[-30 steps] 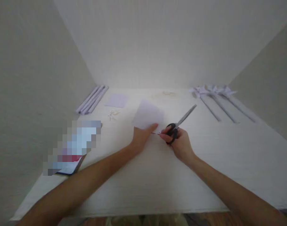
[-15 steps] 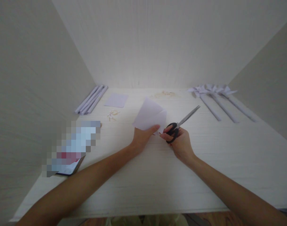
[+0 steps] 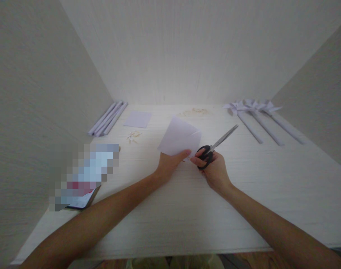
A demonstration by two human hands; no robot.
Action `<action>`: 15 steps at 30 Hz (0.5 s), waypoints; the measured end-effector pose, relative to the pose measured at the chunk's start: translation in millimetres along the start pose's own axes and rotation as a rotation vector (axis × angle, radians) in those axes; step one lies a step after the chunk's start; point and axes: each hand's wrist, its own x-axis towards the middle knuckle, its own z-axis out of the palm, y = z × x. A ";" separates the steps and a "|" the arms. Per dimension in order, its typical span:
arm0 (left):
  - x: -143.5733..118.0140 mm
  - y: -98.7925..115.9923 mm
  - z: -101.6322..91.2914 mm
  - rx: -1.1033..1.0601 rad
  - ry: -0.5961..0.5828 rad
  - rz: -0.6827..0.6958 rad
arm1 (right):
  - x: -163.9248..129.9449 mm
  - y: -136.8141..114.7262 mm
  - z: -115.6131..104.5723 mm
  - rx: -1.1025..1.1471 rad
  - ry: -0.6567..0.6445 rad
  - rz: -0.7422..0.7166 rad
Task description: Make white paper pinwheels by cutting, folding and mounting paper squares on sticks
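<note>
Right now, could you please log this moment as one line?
left hand: holds creased paper sheet | right hand: holds black-handled scissors, blades pointing away | far right: three paper pinwheels | far left: rolled paper sticks

Above the surface [image 3: 165, 220], the left hand [image 3: 172, 162] grips a pale paper sheet [image 3: 178, 136]; the right hand [image 3: 215, 170] holds black-handled scissors [image 3: 219, 141], blades pointing away.

No readable text, labels, brands or numbers anywhere; phone screen [image 3: 88, 177] at 8 o'clock is pixelated, illegible.
</note>
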 end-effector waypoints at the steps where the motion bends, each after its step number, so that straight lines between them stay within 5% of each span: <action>1: 0.0 -0.2 -0.1 0.003 -0.005 -0.003 | 0.1 0.0 0.1 -0.003 0.000 0.001; 15: -0.1 -2.3 -0.6 -0.010 -0.038 -0.003 | 1.3 3.1 0.2 0.003 0.018 -0.005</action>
